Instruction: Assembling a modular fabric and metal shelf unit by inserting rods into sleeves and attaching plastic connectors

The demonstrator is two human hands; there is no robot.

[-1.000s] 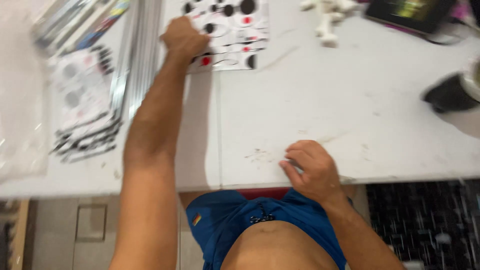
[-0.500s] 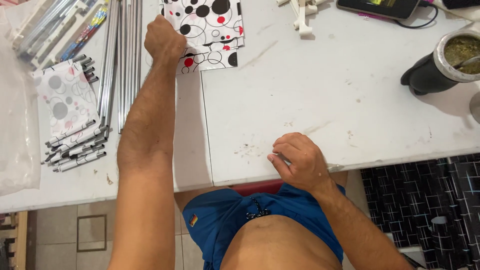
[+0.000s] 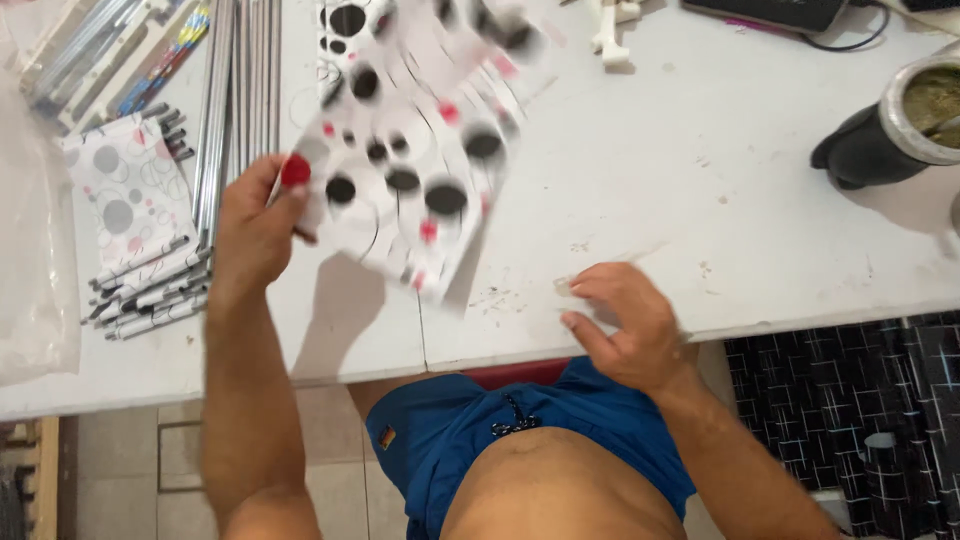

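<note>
Left hand (image 3: pixel 255 225): closed on the corner of a white sheet patterned with black and red dots (image 3: pixel 415 150), lifted off the white desk (image 3: pixel 700 180), motion-blurred. Right hand (image 3: pixel 625 325): half open, empty, fingers curled at the desk's near edge. Bundle of grey metal rods (image 3: pixel 235 90): towards the left edge. Black-based metal cup (image 3: pixel 890 125): right edge.
</note>
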